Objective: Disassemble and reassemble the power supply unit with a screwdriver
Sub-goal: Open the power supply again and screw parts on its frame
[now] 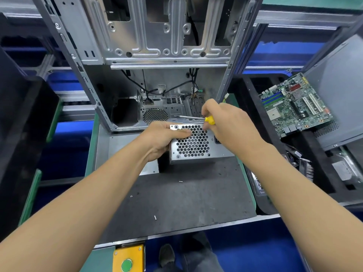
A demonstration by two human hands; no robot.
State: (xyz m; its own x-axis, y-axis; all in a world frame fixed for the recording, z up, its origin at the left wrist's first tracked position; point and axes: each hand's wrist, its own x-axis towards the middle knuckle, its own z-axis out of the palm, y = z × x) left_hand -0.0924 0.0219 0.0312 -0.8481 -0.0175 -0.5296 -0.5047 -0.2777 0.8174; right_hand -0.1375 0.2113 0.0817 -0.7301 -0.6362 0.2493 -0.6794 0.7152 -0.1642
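- Left hand point(164, 139): grips the power supply unit point(193, 143) by its left end, thumb laid flat across the top of the honeycomb grille, other fingers curled underneath and out of sight.
- Right hand point(225, 122): fingers closed round the yellow handle of the screwdriver point(198, 118), held at the upper right corner of the power supply unit; the shaft points left, lying just above the unit's top edge.
- Computer case point(157, 55): bare grey metal, side open, standing at the far end of the mat; black cables hang inside, and a round vent grille shows on the back panel just behind the hands.
- Work mat point(176, 203): dark grey, scuffed, edged in green, spread between the case and the near edge of the bench.
- Black foam tray point(318, 173): to the right of the mat, holding parts in its cut-outs.
- Circuit board point(294, 105): green, tilted, resting in the upper part of the foam tray, well apart from the hands.
- Power supply unit: small silver metal box, grille face turned up toward the camera, held tilted between both hands over the far part of the mat, just in front of the case.
- Yellow box point(128, 258): at the near edge of the bench, with a green round button on top.
- Screwdriver: thin silver shaft, short yellow handle.
- Loose screws point(155, 217): three small ones scattered on the mat, near the front and middle, apart from each other.
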